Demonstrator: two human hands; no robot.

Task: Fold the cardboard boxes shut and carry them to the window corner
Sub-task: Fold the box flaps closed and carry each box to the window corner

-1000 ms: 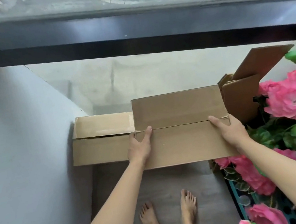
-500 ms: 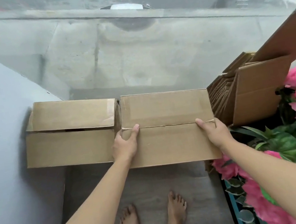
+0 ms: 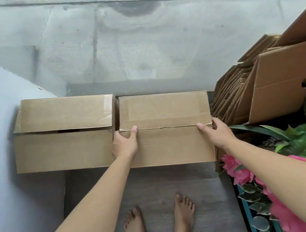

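While the left hand (image 3: pixel 125 145) and right hand (image 3: pixel 216 133) each grip an end of the held box (image 3: pixel 167 131), thumbs along the flap seam, seemingly to keep it shut, its long axis runs left-right beside the placed box (image 3: pixel 64 130), against the window (image 3: pixel 136 38).

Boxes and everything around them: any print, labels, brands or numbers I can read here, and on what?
None can be read.
Held box: plain cardboard, no print.
Left box: clear tape only, no label.
Flat cardboard stack: bare faces, no markings.
Window: nothing legible through the glass.
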